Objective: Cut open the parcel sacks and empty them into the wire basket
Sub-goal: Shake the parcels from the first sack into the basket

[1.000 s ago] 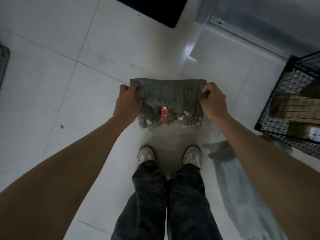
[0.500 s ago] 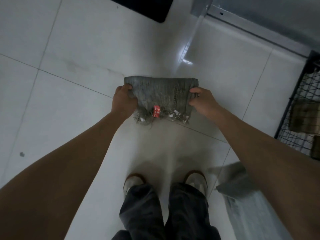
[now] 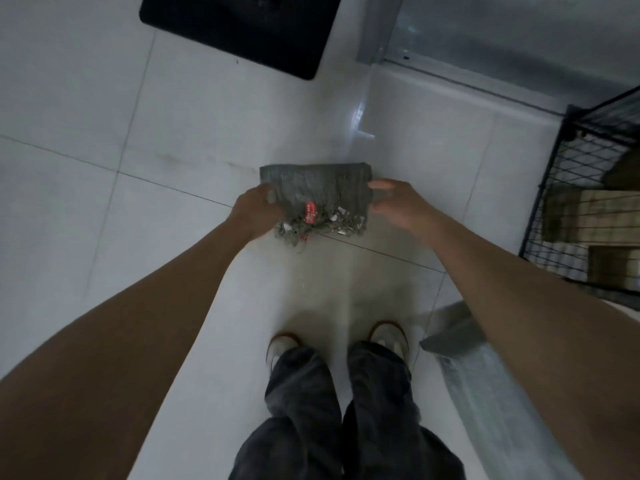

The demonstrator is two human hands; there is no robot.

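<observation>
A folded grey woven parcel sack (image 3: pixel 318 188) with a frayed lower edge and a red tag hangs over the tiled floor in front of me. My left hand (image 3: pixel 254 211) grips its left edge with curled fingers. My right hand (image 3: pixel 398 204) is at the sack's right edge, blurred, with thumb and fingers stretched out rather than clamped on the cloth. The black wire basket (image 3: pixel 554 188) stands at the right with cardboard parcels (image 3: pixel 595 216) inside.
Another grey sack (image 3: pixel 485 393) lies flat on the floor by my right foot. My shoes (image 3: pixel 284 344) stand below the held sack. A black mat (image 3: pixel 242 29) lies at the top, and a metal door frame (image 3: pixel 450 67) runs along the upper right.
The folded sack has moved away from my feet and slightly right. My right hand has loosened from a firm grip to spread fingers. The left hand keeps its hold.
</observation>
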